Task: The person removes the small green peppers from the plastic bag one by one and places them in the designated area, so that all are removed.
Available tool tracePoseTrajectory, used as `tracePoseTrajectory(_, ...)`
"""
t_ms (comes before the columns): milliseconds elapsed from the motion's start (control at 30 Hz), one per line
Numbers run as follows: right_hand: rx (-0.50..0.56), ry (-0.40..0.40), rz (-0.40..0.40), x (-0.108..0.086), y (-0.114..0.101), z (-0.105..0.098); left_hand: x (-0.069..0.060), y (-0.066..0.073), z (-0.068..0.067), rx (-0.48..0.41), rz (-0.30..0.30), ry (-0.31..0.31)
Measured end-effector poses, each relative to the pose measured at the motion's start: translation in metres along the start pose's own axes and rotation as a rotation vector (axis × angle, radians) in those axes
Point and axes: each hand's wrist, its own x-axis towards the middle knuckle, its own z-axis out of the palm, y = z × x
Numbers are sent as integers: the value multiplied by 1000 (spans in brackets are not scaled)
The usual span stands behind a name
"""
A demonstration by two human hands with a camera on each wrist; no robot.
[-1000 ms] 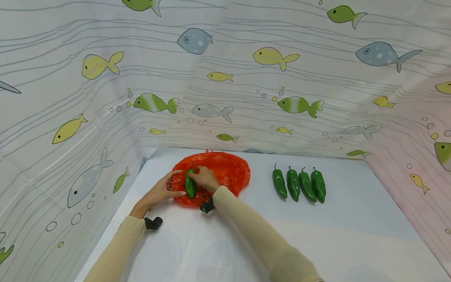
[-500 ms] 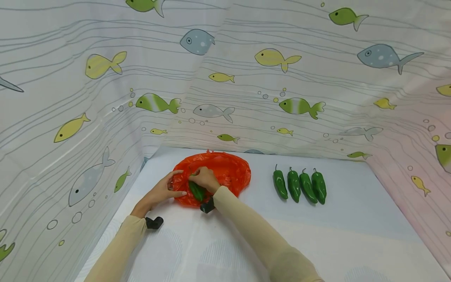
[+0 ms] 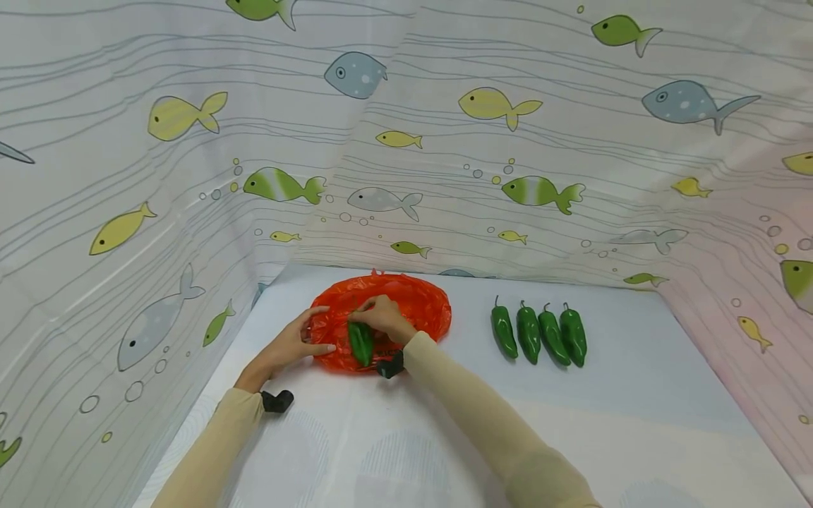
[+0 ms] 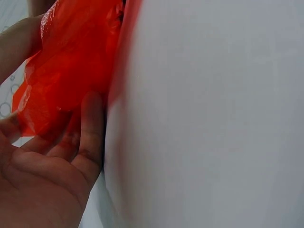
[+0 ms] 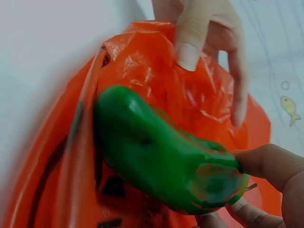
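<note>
My right hand [image 3: 382, 315] pinches a glossy green chili pepper [image 5: 147, 149] near its stem end. In the right wrist view the thumb and fingers are at that end, with a bit of stem showing. The pepper's other end points toward the near rim of a crumpled red plastic bag [image 3: 416, 303], and the pepper is over the bag's opening. At the bag's left side rests my left hand [image 3: 288, 346], its thumb and fingers spread along the plastic. The left wrist view shows its fingers [image 4: 92, 123] touching the red film, some partly behind it.
Several more green chili peppers [image 3: 528, 331] lie side by side to the right of the bag, stems toward the back. White cloth covers the table [image 3: 444, 423]. Fish-printed curtains [image 3: 444, 162] close in the back and both sides.
My right hand has shifted a little to the right with the pepper, whose lower end has swung rightward. The left hand and the bag have stayed about where they were.
</note>
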Motion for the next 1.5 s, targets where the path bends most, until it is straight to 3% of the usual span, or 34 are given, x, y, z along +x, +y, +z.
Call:
tracePoseTrajectory(300,-10,-14,-30,-10,2,-20,2,1,-1,26,18,-11)
tracePoseTrajectory(633,-12,-19,-90,-20,2,-34,1,2,-2,11,-10,-11)
tracePoseTrajectory(933,-41,7,-90,-28,-2,-47,1,3,-2,-5,-29,-10)
tracePoseTrajectory(1500,-25,58,-66,-36,13,-85,0,2,-1,9,-25,-12)
